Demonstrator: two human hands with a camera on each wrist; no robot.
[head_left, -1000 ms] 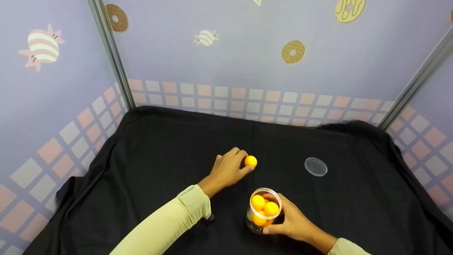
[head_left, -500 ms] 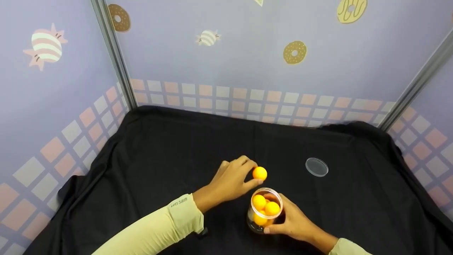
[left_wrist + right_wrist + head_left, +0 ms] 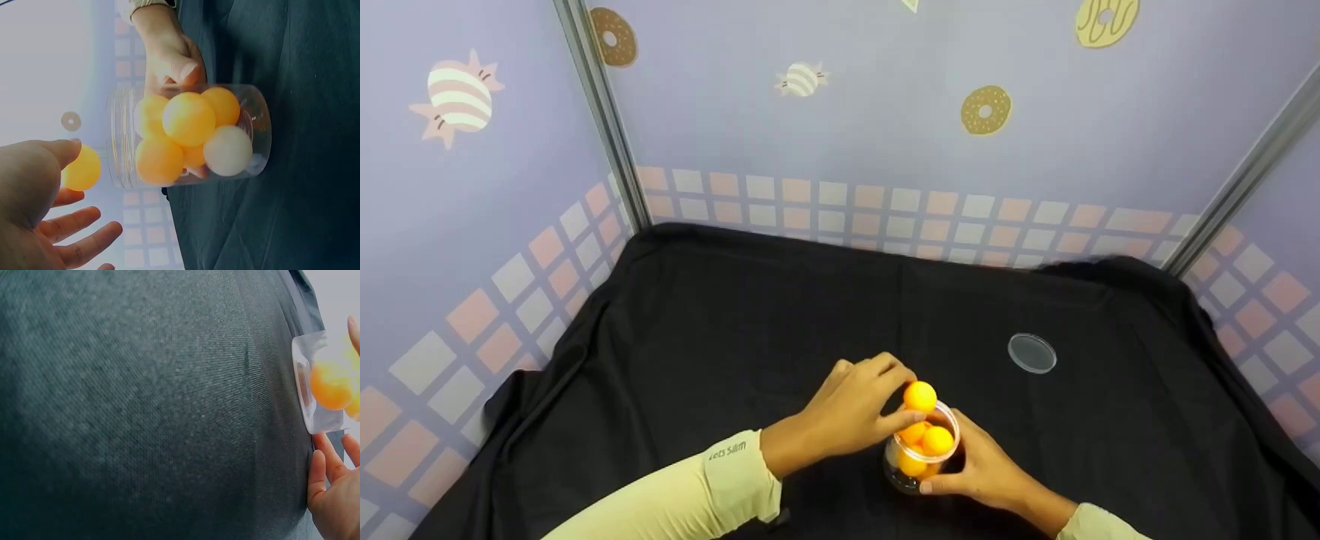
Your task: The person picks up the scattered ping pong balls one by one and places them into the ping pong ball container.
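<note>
My left hand pinches an orange ping-pong ball between thumb and fingertips, right over the mouth of a clear plastic jar. In the left wrist view the held ball is just outside the threaded neck, while the other fingers are spread. Inside the jar lie several orange balls and a white ball. My right hand grips the jar's right side, thumb at the near side, keeping it upright on the black cloth. The right wrist view catches only the jar's base and part of the hand.
A clear round lid lies flat on the black cloth, to the right and behind the jar. Patterned wall panels with metal corner posts enclose the table at the back and sides.
My left hand has carried the orange ball rightward and toward me, from behind the jar to over its mouth. The right hand and the jar have stayed in place.
</note>
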